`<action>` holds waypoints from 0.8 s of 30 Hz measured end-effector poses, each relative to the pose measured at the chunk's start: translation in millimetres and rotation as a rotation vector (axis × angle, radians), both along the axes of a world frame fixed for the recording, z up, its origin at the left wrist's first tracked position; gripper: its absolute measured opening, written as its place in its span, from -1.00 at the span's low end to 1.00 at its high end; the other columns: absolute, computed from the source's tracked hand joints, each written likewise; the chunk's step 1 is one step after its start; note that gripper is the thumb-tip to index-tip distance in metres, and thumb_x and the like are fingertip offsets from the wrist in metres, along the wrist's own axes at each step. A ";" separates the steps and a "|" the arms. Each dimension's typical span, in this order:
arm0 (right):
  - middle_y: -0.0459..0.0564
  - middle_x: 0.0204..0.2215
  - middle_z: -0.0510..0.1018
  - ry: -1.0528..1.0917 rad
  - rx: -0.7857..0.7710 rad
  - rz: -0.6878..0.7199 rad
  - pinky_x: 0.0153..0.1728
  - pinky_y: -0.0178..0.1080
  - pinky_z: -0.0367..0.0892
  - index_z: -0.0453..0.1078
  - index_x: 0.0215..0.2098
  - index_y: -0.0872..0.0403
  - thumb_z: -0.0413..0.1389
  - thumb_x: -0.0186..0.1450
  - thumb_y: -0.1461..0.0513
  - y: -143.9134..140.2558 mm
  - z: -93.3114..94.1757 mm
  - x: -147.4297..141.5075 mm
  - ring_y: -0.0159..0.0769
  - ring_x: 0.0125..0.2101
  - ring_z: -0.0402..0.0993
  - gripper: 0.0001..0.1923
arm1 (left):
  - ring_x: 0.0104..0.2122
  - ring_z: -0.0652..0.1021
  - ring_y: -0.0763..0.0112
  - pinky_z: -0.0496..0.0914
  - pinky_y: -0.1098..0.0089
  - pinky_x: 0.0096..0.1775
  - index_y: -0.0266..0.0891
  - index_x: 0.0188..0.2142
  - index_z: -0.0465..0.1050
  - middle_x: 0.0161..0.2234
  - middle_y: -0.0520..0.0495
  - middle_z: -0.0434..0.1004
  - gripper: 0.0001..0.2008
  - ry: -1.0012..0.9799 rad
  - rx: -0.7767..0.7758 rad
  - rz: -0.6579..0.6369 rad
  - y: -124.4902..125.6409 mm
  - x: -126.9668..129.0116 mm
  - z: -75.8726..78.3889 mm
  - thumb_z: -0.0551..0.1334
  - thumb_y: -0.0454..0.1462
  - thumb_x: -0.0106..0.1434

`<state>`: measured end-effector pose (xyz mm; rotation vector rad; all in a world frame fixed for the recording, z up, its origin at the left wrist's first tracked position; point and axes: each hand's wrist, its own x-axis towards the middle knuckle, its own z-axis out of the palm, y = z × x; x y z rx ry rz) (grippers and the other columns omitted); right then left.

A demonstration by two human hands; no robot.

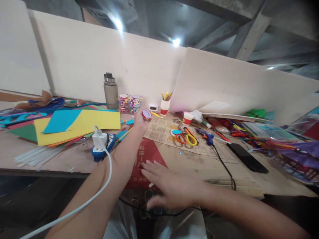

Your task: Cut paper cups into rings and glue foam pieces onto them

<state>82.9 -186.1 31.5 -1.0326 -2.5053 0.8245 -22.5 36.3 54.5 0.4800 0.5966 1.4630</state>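
Nothing firmly legible. Clock positions from view centre. 7 o'clock: flat red printed sheet [155, 156], pale Chinese characters, partly hidden, wording unclear; second row along its near edge, blurred. 4 o'clock: brown printed paper sheet [157, 128], dark text lines, too small. 11 o'clock: small white rectangular device with dark display [153, 108], digits unreadable.

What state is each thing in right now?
Left hand, holding purple-topped piece
Right hand, open, empty
Bottle, upright, capped
Tall cup, upright, sticks inside
Wrapped cups, standing
Phone, flat, screen dark
Glue gun, lying down
Scissors, lying down
Charger, plugged into strip
Sheets, overlapping
Lights, on
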 end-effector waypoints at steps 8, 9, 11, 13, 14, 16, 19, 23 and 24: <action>-0.04 -0.34 0.65 0.583 0.022 -0.132 -0.19 -0.28 0.44 0.55 -0.28 0.07 0.07 0.37 0.05 44.4 31.8 5.9 -0.37 -0.31 0.56 -0.69 | -0.60 0.52 0.42 0.27 0.48 -0.55 -0.25 -0.42 0.42 -0.55 -0.07 0.52 -0.72 0.029 -0.010 -0.083 0.4 9.3 -13.5 0.12 -0.14 0.33; -0.04 -0.39 0.63 0.677 0.086 -0.238 -0.27 -0.29 0.44 0.53 -0.30 0.07 0.06 0.35 0.04 61.2 33.0 9.9 -0.38 -0.37 0.54 -0.68 | -0.60 0.52 0.41 0.27 0.48 -0.56 -0.25 -0.40 0.44 -0.53 -0.07 0.53 -0.70 0.050 -0.013 -0.109 -0.5 10.6 -15.5 0.11 -0.11 0.34; -0.03 -0.37 0.62 0.828 0.220 -0.467 -0.38 -0.30 0.40 0.49 -0.26 0.08 0.09 0.31 0.03 95.3 29.6 20.0 -0.37 -0.41 0.51 -0.71 | -0.59 0.54 0.41 0.27 0.49 -0.56 -0.26 -0.34 0.46 -0.51 -0.09 0.56 -0.64 0.097 -0.012 -0.173 -2.8 12.7 -19.1 0.06 -0.07 0.37; -0.03 -0.37 0.60 0.923 0.349 -0.644 -0.42 -0.31 0.36 0.46 -0.24 0.08 0.08 0.28 0.06 123.5 20.9 33.2 -0.36 -0.42 0.48 -0.73 | -0.52 0.59 0.37 0.29 0.49 -0.55 -0.27 -0.24 0.47 -0.43 -0.13 0.61 -0.59 0.165 0.032 -0.301 -5.8 14.8 -22.4 -0.02 -0.06 0.41; -0.02 -0.36 0.59 0.935 0.401 -0.714 -0.41 -0.29 0.36 0.45 -0.24 0.10 0.08 0.27 0.08 133.8 16.0 41.3 -0.35 -0.41 0.47 -0.74 | -0.50 0.60 0.36 0.29 0.49 -0.56 -0.27 -0.20 0.47 -0.42 -0.14 0.62 -0.57 0.194 0.043 -0.326 -7.5 16.0 -24.1 -0.05 -0.05 0.42; 0.01 -0.33 0.60 0.882 0.463 -0.818 -0.36 -0.25 0.37 0.45 -0.23 0.12 0.07 0.25 0.12 146.0 7.7 60.2 -0.32 -0.40 0.47 -0.75 | -0.48 0.61 0.35 0.31 0.50 -0.55 -0.30 -0.17 0.46 -0.41 -0.18 0.62 -0.55 0.236 0.060 -0.381 -10.5 19.1 -27.9 -0.08 -0.04 0.43; 0.03 -0.34 0.61 0.670 0.597 -0.899 -0.24 -0.20 0.36 0.48 -0.27 0.12 0.07 0.24 0.16 149.0 4.0 91.3 -0.27 -0.35 0.48 -0.77 | -0.46 0.62 0.33 0.33 0.50 -0.55 -0.34 -0.18 0.45 -0.41 -0.21 0.62 -0.55 0.259 0.067 -0.434 -13.3 24.0 -34.5 -0.08 -0.06 0.44; 0.06 -0.33 0.63 0.444 0.624 -1.010 -0.20 -0.20 0.35 0.51 -0.28 0.14 0.06 0.24 0.23 146.8 10.1 117.4 -0.24 -0.33 0.50 -0.79 | -0.43 0.63 0.30 0.38 0.47 -0.53 -0.35 -0.13 0.45 -0.37 -0.23 0.62 -0.60 0.270 0.048 -0.462 -12.7 26.9 -42.3 -0.04 -0.11 0.43; 0.06 -0.33 0.63 0.378 0.593 -1.015 -0.19 -0.21 0.35 0.52 -0.28 0.14 0.06 0.24 0.24 146.8 10.9 119.2 -0.25 -0.32 0.50 -0.79 | -0.43 0.63 0.29 0.39 0.46 -0.53 -0.36 -0.12 0.45 -0.36 -0.24 0.63 -0.60 0.271 0.045 -0.461 -12.2 26.8 -43.5 -0.03 -0.10 0.43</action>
